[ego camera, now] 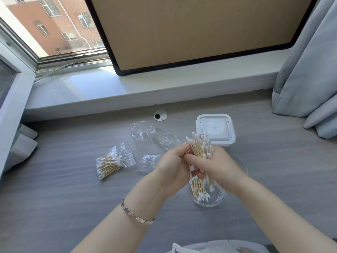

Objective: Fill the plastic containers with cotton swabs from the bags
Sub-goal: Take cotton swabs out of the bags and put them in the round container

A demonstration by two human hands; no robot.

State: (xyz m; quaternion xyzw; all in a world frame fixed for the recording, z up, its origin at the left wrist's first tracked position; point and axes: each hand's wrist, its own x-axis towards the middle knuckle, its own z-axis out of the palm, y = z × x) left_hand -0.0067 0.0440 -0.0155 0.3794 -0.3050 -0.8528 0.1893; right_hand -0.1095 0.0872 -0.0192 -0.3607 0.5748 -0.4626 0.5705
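Cotton swabs [201, 149]: curled grip of the right hand [218, 166], fingertip pinch of the left hand [171, 163].

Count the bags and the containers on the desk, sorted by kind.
Bag with cotton swabs: 1
Empty bags: 3
White square container, lid on: 1
Clear round container: 1
Total: 6
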